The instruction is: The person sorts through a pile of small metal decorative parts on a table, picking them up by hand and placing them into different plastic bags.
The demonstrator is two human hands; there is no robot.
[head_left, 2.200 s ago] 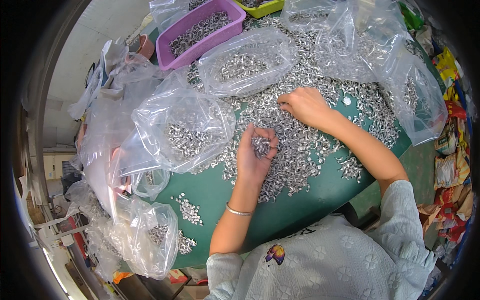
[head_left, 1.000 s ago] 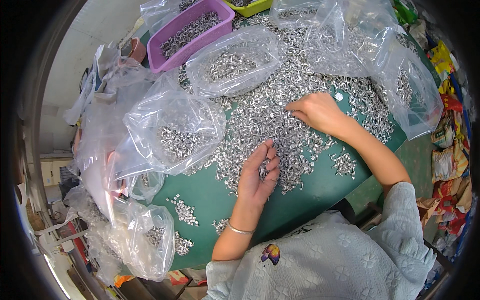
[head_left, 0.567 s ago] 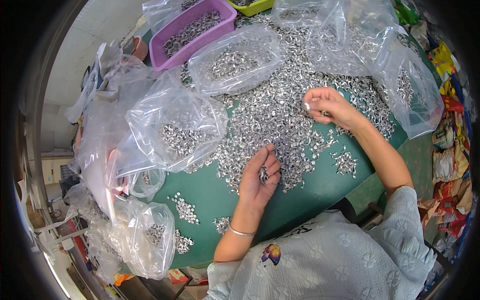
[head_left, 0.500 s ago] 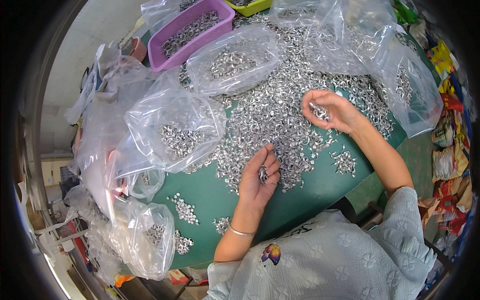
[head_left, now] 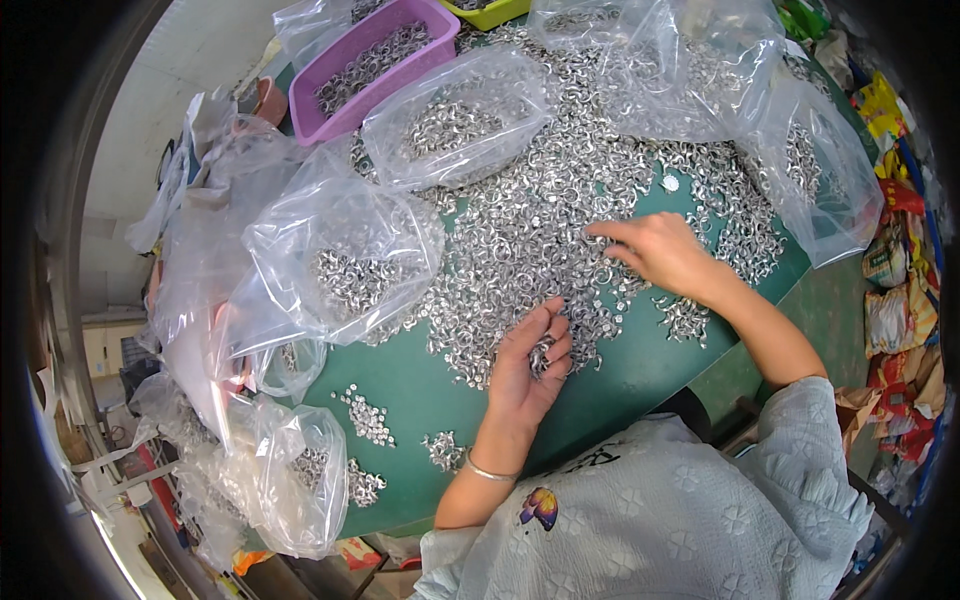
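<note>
A large heap of small, shiny, curved metal pieces covers the middle of the green table. At the heap's near edge, my left hand is palm up with its fingers curled around several of these metal pieces. My right hand is palm down over the heap's right side. Its index finger and thumb reach left onto the pieces, apart from each other, and I see nothing held between them. The other right fingers are partly hidden. Just below the right hand lies a smaller pile of the pieces.
Clear plastic bags of metal pieces stand at the left, far middle and far right. A purple bin is at the far left. Small piles and another bag lie near left.
My right hand has turned palm down and moved lower; the handful it held no longer shows. The small pile below it looks larger. My left hand stays curled, shifted slightly right.
</note>
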